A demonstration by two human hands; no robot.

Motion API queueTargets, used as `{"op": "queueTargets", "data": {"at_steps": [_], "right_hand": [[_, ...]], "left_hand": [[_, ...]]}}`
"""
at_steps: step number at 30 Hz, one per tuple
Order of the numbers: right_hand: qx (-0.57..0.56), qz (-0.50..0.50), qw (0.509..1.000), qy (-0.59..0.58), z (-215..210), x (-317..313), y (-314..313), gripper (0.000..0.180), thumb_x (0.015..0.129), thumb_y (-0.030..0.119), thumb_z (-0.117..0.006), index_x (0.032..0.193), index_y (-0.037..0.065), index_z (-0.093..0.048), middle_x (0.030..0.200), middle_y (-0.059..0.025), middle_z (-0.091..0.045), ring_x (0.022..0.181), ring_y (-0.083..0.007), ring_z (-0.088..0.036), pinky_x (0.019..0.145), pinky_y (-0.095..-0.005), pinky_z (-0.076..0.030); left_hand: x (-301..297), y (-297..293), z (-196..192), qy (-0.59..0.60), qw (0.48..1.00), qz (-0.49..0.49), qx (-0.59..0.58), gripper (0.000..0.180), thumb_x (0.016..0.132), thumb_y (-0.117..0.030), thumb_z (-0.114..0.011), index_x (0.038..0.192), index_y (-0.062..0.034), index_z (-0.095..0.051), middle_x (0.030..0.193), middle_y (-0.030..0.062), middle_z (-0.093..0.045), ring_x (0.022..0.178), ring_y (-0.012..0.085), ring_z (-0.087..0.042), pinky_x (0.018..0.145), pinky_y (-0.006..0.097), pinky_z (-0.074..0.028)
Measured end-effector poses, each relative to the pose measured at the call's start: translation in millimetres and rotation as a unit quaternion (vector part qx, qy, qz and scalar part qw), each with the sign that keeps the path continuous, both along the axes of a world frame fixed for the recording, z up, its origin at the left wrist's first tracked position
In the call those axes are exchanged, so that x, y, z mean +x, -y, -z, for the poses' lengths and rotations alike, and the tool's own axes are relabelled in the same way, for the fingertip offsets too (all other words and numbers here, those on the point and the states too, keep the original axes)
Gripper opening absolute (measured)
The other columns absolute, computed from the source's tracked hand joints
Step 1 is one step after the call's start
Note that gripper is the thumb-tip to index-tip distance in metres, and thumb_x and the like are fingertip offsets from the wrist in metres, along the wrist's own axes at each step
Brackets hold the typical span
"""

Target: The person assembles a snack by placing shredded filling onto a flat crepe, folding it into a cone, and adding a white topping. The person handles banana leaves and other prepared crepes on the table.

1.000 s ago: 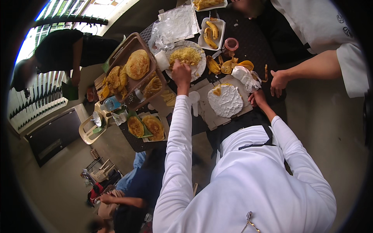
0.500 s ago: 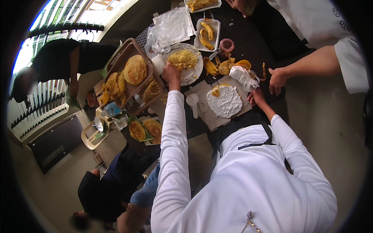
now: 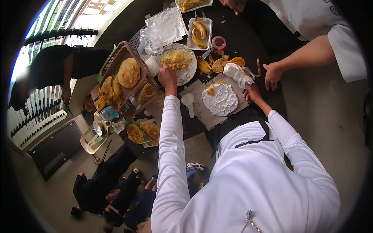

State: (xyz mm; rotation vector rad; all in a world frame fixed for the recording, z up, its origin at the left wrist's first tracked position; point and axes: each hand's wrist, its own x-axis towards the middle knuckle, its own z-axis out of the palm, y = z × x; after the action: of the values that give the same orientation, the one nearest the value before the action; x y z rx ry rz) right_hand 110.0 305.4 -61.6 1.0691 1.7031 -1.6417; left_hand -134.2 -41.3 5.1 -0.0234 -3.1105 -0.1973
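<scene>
My left hand (image 3: pixel 168 79) reaches to the near left edge of a yellow shredded pile (image 3: pixel 176 58) on a round patterned plate (image 3: pixel 189 76). Its fingers are drawn together at the shreds; the fingertips are partly hidden. A round cake (image 3: pixel 220 99) covered in rough white cream, with a yellow patch at its upper left, rests on a cardboard sheet (image 3: pixel 196 87). Beside this sheet's right edge is my right hand (image 3: pixel 253 94), fingers bent and slightly apart, just below a white plastic bag (image 3: pixel 238 75). No object shows in that hand.
A brown basket (image 3: pixel 125 47) of flat yellow rounds stands left of the plate. Banana peels (image 3: pixel 220 65), a pink tape roll (image 3: pixel 218 42) and a foam tray of bananas (image 3: pixel 199 33) lie farther back. A white scoop (image 3: pixel 188 101) lies near my left sleeve. A co-worker's hand (image 3: pixel 272 75) hangs at right.
The table things appear shifted slightly left in the view. My left hand stays at the yellow pile and my right hand beside the cardboard. More people show at lower left.
</scene>
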Motion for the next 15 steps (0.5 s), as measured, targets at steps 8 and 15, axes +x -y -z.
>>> {"op": "queueTargets", "data": {"at_steps": [8, 15], "right_hand": [[0.004, 0.002, 1.0, 0.01, 2.4, -1.7, -1.4, 0.07, 0.097, 0.052, -0.048, 0.061, -0.004, -0.069, 0.048, -0.0129, -0.059, 0.037, -0.0228, -0.058, 0.039, -0.0325, -0.05], [0.007, 0.001, 1.0, -0.006, -2.0, 2.1, 0.2, 0.071, 0.097, 0.053, -0.049, 0.06, -0.004, -0.069, 0.048, -0.0127, -0.06, 0.037, -0.0222, -0.057, 0.039, -0.0322, -0.049]], "left_hand": [[-7.3, 14.2, 7.7, -0.022, 0.999, 0.021, -0.009, 0.009, 0.089, -0.008, -0.057, 0.092, -0.0031, -0.064, 0.09, 0.0197, -0.068, 0.079, 0.0405, -0.07, 0.069, 0.049, -0.056], [10.8, -6.3, -12.5, -0.057, 0.997, -0.005, 0.046, 0.017, 0.089, -0.017, -0.065, 0.09, -0.0009, -0.062, 0.094, 0.0189, -0.067, 0.082, 0.0401, -0.069, 0.071, 0.049, -0.055]]}}
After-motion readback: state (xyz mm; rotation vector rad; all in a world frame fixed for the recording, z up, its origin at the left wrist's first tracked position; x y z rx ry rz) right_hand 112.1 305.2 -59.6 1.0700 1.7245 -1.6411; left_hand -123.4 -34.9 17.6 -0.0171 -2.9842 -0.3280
